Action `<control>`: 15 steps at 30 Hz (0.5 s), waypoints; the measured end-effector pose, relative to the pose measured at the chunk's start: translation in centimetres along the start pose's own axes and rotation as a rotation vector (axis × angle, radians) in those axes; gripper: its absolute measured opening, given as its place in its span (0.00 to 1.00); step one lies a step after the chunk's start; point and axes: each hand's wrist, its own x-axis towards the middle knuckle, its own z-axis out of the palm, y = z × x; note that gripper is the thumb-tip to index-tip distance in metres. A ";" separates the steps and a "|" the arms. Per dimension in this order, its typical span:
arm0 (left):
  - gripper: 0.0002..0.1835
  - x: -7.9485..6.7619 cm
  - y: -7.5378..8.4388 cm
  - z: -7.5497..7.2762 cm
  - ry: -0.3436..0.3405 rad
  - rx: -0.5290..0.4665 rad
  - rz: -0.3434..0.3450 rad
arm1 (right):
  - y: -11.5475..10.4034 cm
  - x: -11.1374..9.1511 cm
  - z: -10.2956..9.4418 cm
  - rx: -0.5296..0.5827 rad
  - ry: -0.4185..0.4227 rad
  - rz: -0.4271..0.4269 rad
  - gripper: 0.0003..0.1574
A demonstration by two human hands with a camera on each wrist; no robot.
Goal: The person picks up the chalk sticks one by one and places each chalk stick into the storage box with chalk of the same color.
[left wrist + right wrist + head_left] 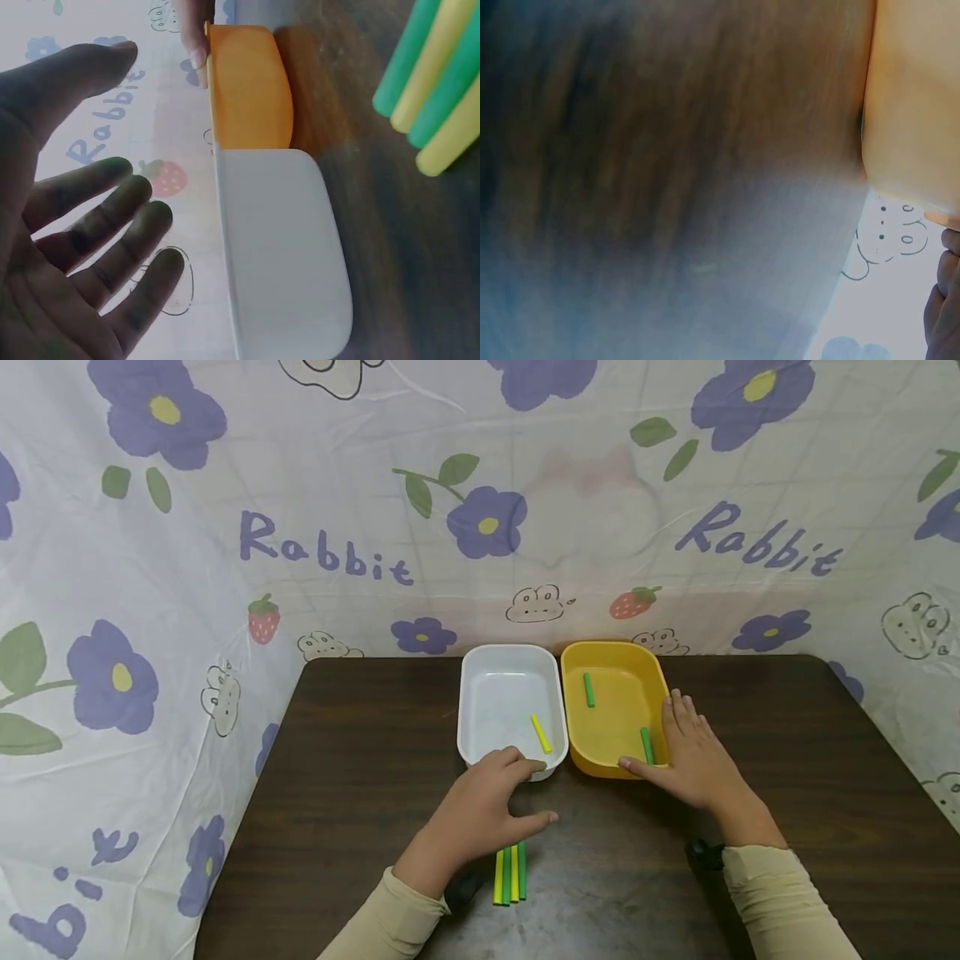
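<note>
My left hand [487, 806] hovers over the near edge of a white plastic box [498, 710], fingers apart and holding nothing; its bare palm side shows in the left wrist view. One yellow stick [541, 733] lies inside that box. Alongside stands a yellow box [611, 710] with two green sticks [588, 690] in it. Against its right side my right hand [693, 760] rests with straight fingers, the thumb at the near rim. Several green and yellow sticks [510, 877] lie side by side on the table, their far ends hidden under my left hand.
Both boxes stand side by side at the back of a dark wooden table [360, 777]. Behind them hangs a white cloth [337, 468] printed with flowers, rabbits and lettering. A dark band [705, 855] sits at the right wrist.
</note>
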 end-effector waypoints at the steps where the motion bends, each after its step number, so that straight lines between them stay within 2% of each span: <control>1: 0.31 -0.2 0.0 0.0 -0.002 -0.009 0.002 | 0.0 0.0 0.0 0.002 0.000 0.000 0.82; 10: 0.31 -1.8 -0.1 0.1 -0.035 -0.035 -0.008 | -0.1 0.1 0.0 0.002 -0.010 -0.007 0.82; 15: 0.31 -2.6 -0.4 0.3 -0.078 -0.023 -0.019 | -0.1 0.1 0.1 0.000 -0.011 -0.005 0.82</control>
